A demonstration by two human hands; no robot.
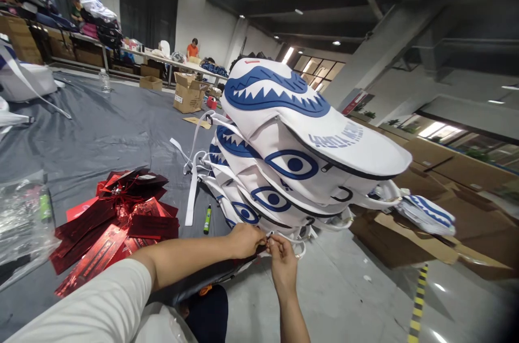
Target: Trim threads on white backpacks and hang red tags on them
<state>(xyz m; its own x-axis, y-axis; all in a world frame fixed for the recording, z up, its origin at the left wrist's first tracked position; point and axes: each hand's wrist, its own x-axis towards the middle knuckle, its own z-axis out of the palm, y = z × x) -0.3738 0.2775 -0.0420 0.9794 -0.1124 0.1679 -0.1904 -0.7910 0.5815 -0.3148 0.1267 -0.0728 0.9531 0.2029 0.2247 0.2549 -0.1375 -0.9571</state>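
Your left hand (246, 240) and right hand (284, 256) meet at the low front side of the stacked white shark-print backpacks (279, 165), the fingertips of both drawn together, pinching a small piece (268, 235) too tiny to identify. The stack stands at the edge of the grey-covered table (133, 121), and on its cloth, to your left, lie a green marker (207, 220) and a heap of shiny red tags (121, 213).
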